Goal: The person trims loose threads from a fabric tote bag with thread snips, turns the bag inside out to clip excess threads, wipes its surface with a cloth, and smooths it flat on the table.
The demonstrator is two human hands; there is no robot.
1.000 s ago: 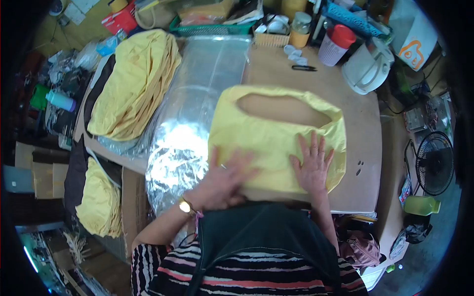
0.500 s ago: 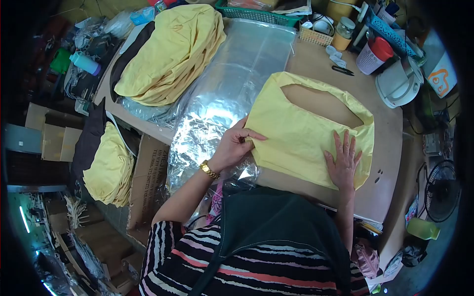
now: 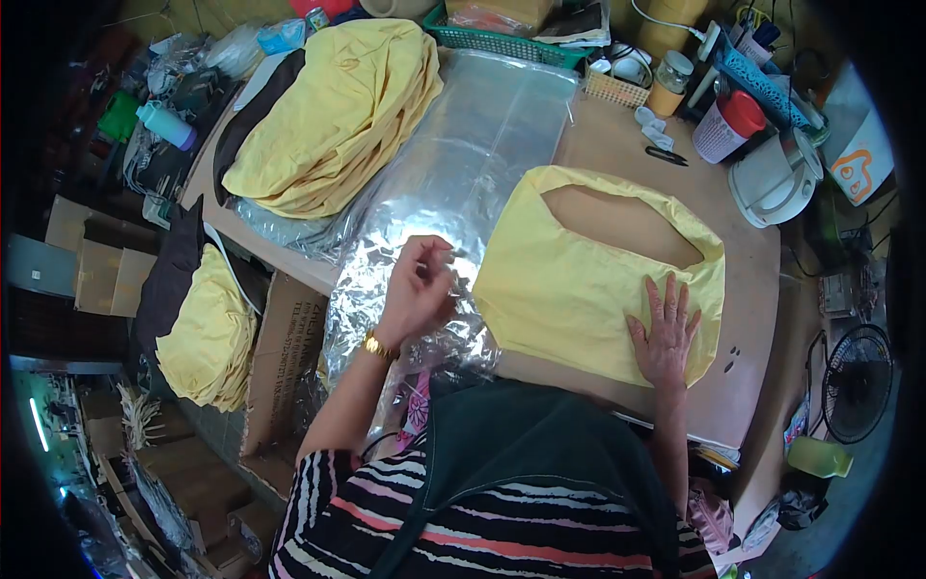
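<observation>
A yellow cloth bag [image 3: 564, 289] lies flat on the table, its oval handle opening towards the far side. My right hand [image 3: 666, 333] rests open on the bag's right part, palm down with fingers spread. Left of the bag, my left hand [image 3: 422, 289] hovers over a stack of clear plastic sleeves [image 3: 482, 125], apart from the bag. Its fingers are curled in towards the thumb; whether something small is pinched there I cannot make out. A gold watch [image 3: 380, 346] sits on that wrist.
A pile of yellow cloth pieces [image 3: 333, 116] lies at the far left, another yellow stack [image 3: 207, 338] lower down. Black scissors [image 3: 666, 155], a glass jar [image 3: 670, 82], a red-lidded cup [image 3: 728, 125] and a white kettle [image 3: 772, 183] line the far right. A carton [image 3: 282, 367] stands left.
My left hand has let go of the bag's left edge and moved left over the plastic sleeves, fingers curled. My right hand stays flat on the bag. The view has shifted slightly.
</observation>
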